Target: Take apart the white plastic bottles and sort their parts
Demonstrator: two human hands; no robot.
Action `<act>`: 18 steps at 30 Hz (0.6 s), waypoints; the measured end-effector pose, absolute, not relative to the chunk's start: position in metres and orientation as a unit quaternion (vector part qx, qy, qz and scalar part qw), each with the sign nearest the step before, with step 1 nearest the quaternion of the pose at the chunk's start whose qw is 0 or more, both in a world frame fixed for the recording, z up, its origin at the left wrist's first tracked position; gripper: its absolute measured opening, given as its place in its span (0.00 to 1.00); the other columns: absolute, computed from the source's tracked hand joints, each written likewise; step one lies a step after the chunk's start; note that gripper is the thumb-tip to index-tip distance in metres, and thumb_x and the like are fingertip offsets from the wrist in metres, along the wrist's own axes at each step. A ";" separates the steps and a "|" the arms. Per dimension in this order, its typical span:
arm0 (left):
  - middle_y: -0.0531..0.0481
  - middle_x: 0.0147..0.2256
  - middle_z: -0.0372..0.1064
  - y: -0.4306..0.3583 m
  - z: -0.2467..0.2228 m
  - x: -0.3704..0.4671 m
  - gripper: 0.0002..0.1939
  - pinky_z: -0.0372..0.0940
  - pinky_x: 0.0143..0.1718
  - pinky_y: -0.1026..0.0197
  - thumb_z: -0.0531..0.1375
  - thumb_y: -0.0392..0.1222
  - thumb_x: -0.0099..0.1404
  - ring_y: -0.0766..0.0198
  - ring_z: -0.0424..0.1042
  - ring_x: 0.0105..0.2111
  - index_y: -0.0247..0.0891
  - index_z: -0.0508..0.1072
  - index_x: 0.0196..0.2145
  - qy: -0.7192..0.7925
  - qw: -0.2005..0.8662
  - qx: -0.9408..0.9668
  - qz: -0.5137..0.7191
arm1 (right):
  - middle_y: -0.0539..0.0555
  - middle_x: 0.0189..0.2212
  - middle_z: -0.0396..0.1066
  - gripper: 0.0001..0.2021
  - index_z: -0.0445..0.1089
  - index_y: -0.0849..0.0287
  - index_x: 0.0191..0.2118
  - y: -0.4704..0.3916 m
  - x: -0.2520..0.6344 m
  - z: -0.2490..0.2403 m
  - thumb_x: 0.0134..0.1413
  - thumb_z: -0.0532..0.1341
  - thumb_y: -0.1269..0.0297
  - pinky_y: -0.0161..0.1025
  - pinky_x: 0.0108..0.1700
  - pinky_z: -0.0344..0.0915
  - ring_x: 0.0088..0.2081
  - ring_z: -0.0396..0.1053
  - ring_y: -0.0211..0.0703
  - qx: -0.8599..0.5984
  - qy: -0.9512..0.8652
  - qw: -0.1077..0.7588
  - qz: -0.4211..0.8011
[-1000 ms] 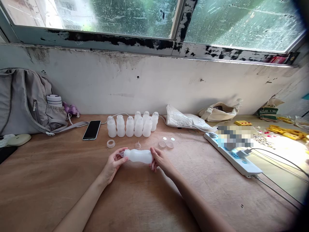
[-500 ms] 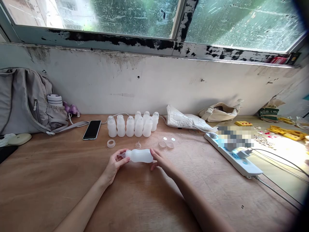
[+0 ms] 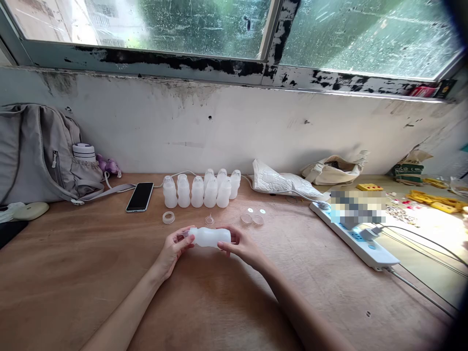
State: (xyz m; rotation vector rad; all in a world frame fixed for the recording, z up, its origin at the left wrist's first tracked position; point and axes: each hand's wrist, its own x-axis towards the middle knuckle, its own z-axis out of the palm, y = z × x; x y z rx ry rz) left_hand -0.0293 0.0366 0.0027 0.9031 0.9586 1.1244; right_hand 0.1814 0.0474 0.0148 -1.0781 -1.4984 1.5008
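A frosted white bottle lies sideways between my hands, above the wooden table. My left hand grips its neck end, where a clear nipple shows partly between the fingers. Around the base end, my right hand has its thumb in front and its fingers behind. Beyond the bottle lie a whitish ring, a small clear nipple part and two clear round covers with two small white discs near them. Several frosted bottles stand upright in rows farther back.
A phone lies left of the standing bottles, near a grey backpack. White packaging and a beige pouch are at the back. A power strip with cables runs along the right.
My right hand has shifted its grip on the bottle's base, its thumb now lying across the front. The bottle has moved very slightly left. My left hand keeps its hold.
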 end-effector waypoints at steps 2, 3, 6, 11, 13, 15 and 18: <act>0.46 0.38 0.69 0.035 0.004 -0.029 0.20 0.61 0.40 0.63 0.64 0.42 0.49 0.61 0.66 0.39 0.35 0.71 0.41 0.422 0.628 0.436 0.488 | 0.50 0.19 0.66 0.17 0.66 0.64 0.32 0.048 0.179 0.009 0.46 0.58 0.52 0.28 0.15 0.58 0.17 0.63 0.33 -0.455 -0.551 0.361 0.600; 0.46 0.38 0.70 0.034 0.005 -0.028 0.20 0.61 0.40 0.63 0.65 0.42 0.48 0.61 0.66 0.39 0.35 0.71 0.40 0.423 0.612 0.459 0.487 | 0.49 0.15 0.64 0.20 0.65 0.65 0.28 0.048 0.178 0.006 0.49 0.53 0.48 0.28 0.12 0.54 0.14 0.60 0.32 -0.474 -0.522 0.346 0.619; 0.48 0.37 0.70 0.032 0.007 -0.024 0.20 0.62 0.40 0.63 0.66 0.41 0.46 0.61 0.66 0.38 0.36 0.72 0.39 0.429 0.566 0.506 0.489 | 0.50 0.11 0.61 0.27 0.65 0.65 0.25 0.048 0.177 0.004 0.51 0.44 0.44 0.28 0.08 0.49 0.10 0.56 0.32 -0.496 -0.451 0.303 0.677; 0.45 0.35 0.70 0.032 0.007 -0.020 0.20 0.63 0.37 0.60 0.63 0.45 0.48 0.59 0.67 0.36 0.33 0.71 0.39 0.453 0.566 0.471 0.503 | 0.51 0.30 0.69 0.22 0.61 0.57 0.44 0.044 0.177 0.016 0.41 0.63 0.57 0.29 0.20 0.64 0.27 0.68 0.37 -0.422 -0.515 0.397 0.631; 0.45 0.35 0.70 0.032 0.007 -0.021 0.20 0.64 0.37 0.60 0.63 0.45 0.49 0.59 0.67 0.36 0.33 0.71 0.39 0.449 0.568 0.475 0.500 | 0.49 0.25 0.67 0.20 0.63 0.59 0.41 0.043 0.176 0.017 0.40 0.63 0.57 0.28 0.16 0.61 0.21 0.66 0.34 -0.428 -0.523 0.395 0.622; 0.45 0.36 0.69 0.031 0.007 -0.023 0.19 0.63 0.37 0.61 0.63 0.43 0.48 0.60 0.67 0.35 0.34 0.71 0.39 0.437 0.550 0.509 0.497 | 0.46 0.17 0.64 0.16 0.64 0.62 0.34 0.043 0.175 0.012 0.45 0.59 0.53 0.27 0.09 0.50 0.13 0.58 0.30 -0.453 -0.495 0.385 0.634; 0.45 0.38 0.67 0.029 0.008 -0.024 0.19 0.63 0.38 0.62 0.64 0.41 0.47 0.59 0.66 0.37 0.36 0.72 0.39 0.413 0.507 0.565 0.503 | 0.44 0.09 0.56 0.22 0.63 0.63 0.24 0.043 0.172 0.003 0.50 0.50 0.47 0.28 0.08 0.36 0.07 0.45 0.26 -0.467 -0.458 0.350 0.671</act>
